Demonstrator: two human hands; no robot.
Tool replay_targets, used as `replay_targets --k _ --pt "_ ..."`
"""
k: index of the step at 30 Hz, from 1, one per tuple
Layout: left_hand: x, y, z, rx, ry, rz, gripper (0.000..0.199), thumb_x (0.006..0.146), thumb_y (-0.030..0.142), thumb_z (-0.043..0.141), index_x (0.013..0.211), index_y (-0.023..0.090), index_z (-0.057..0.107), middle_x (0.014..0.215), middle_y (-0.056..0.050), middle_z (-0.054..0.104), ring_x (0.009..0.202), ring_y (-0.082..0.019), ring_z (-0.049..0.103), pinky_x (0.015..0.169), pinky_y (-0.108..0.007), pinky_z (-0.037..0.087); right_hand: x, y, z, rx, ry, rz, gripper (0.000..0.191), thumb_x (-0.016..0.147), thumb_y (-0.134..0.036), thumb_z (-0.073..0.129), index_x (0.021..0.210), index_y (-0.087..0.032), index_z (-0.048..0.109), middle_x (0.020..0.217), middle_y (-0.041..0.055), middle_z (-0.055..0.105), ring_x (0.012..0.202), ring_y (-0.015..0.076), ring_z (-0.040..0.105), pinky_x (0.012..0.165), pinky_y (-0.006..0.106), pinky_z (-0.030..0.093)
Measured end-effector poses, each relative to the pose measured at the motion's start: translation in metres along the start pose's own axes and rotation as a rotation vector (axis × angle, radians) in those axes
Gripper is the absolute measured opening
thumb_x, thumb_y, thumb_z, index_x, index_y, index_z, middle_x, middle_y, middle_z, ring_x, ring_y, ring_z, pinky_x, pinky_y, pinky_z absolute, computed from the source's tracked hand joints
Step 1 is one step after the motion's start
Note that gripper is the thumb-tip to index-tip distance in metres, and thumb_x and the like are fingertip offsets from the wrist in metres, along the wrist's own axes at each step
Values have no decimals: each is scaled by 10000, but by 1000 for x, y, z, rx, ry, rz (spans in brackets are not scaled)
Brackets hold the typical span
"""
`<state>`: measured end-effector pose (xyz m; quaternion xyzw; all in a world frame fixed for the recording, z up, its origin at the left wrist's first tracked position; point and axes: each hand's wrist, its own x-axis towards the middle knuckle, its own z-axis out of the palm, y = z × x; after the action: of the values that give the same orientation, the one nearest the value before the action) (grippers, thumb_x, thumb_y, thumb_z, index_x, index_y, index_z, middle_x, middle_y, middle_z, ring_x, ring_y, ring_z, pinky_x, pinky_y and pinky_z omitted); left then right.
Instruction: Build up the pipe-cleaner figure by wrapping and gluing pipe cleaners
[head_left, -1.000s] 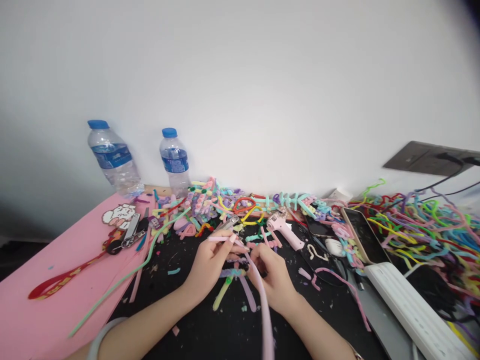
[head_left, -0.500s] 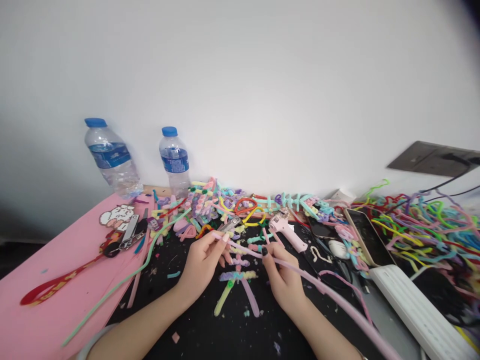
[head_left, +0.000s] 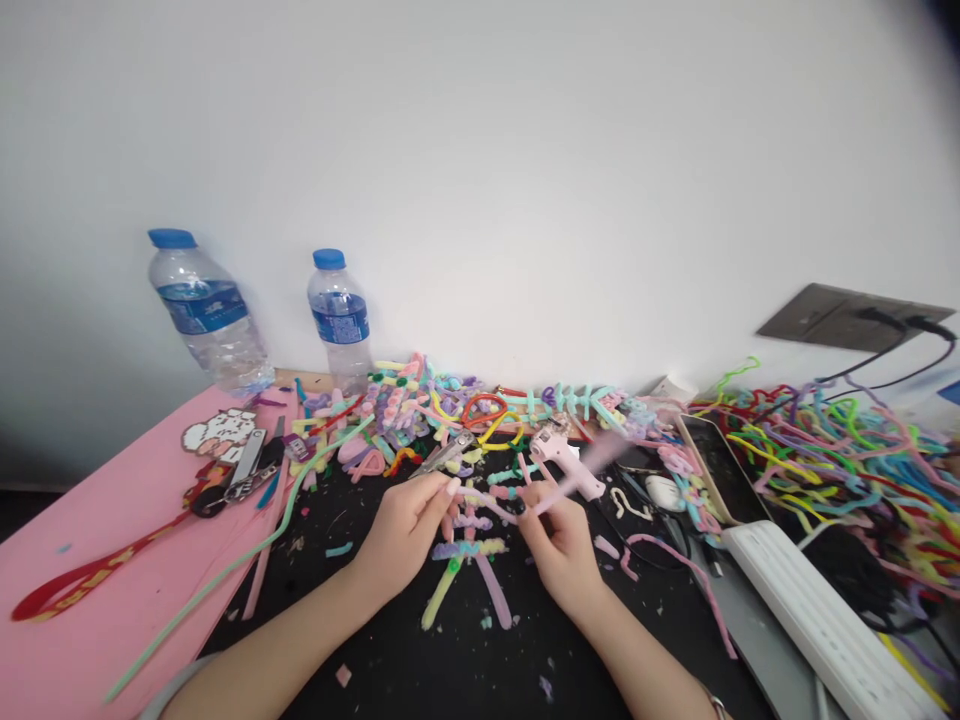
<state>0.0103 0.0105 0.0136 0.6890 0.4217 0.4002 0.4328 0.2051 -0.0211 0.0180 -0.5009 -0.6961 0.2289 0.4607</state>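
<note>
A pale pink pipe cleaner (head_left: 489, 499) runs between my two hands and sags slightly in the middle. My left hand (head_left: 401, 525) pinches one end between thumb and fingertips. My right hand (head_left: 561, 540) is closed around it farther along, thumb on top. Past the right hand the free length angles up to the right, smeared by motion. Below the hands, on the black mat (head_left: 390, 640), lies a figure of short fuzzy pieces (head_left: 472, 549) with a yellow-green leg and a purple leg. A pink glue gun (head_left: 568, 465) rests behind my right hand.
Two water bottles (head_left: 341, 318) stand against the wall. Scissors (head_left: 446, 455) and piled pipe-cleaner shapes (head_left: 390, 400) lie at the back. To the right are a phone (head_left: 720, 465), a white power strip (head_left: 817, 610) and tangled pipe cleaners (head_left: 847, 450). A pink board (head_left: 97, 540) is at left.
The pipe cleaner's long tail has swung from the lower right to the upper right and bends at my right hand. Both hands keep their grip; the view has shifted slightly right.
</note>
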Motion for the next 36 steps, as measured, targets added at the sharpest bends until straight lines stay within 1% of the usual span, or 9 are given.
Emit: replay_targets --k 5,11,14,18,20,24,27,31,36 --pt "-9 11 5 56 -133 132 336 958 258 347 702 171 548 613 12 555 524 -111 560 611 -225 430 2 -3 2 -36 -152 6 242 848 -217 484 616 -198 417 555 -52 383 497 102 365 479 228 288" --pt "-10 9 6 156 -179 163 327 967 248 316 739 184 542 609 10 550 586 -132 547 645 -240 423 4 -4 3 -36 -214 -11 265 891 -252 486 637 -184 523 573 -28 484 530 115 453 501 224 347" --pt "-10 7 6 193 -144 168 283 954 233 354 801 192 588 684 -11 599 637 -146 562 640 -238 433 4 -4 3 -31 -182 -46 216 905 -244 476 745 -184 609 645 6 578 578 137 532 547 241 417" --pt "-9 2 5 185 -31 118 186 923 232 439 902 212 622 849 -34 648 666 -146 595 598 -221 449 5 -2 2 -30 -91 -100 167 896 -214 490 861 -192 652 764 50 658 664 171 613 639 285 482" --pt "-8 -1 5 177 5 98 157 905 227 475 879 214 629 848 -29 658 642 -142 599 578 -214 452 4 -1 2 -46 -63 -117 168 891 -202 493 878 -195 660 779 58 667 673 180 622 647 296 489" --pt "-6 -3 5 194 47 115 150 881 202 512 839 214 655 760 -11 666 575 -131 578 595 -217 459 2 -1 1 -74 -27 -121 176 885 -176 494 909 -192 668 769 60 668 666 181 617 625 292 486" --pt "-5 -3 4 194 59 125 155 874 200 522 833 211 671 711 -7 666 548 -128 570 596 -219 462 2 -1 0 -74 -24 -114 182 884 -164 491 922 -190 667 773 61 669 673 183 617 632 295 487" --pt "-5 -2 4 183 48 123 167 874 197 519 820 207 677 699 -11 669 535 -126 573 575 -215 463 3 -2 -1 -58 -51 -105 170 880 -149 503 949 -196 651 849 66 680 760 190 637 704 303 498" --pt "-6 -4 5 195 18 168 172 877 181 518 841 201 684 766 -23 688 616 -133 619 615 -205 485 2 -4 0 -57 -98 -126 178 885 -137 499 976 -207 635 911 67 683 811 186 645 735 295 506"
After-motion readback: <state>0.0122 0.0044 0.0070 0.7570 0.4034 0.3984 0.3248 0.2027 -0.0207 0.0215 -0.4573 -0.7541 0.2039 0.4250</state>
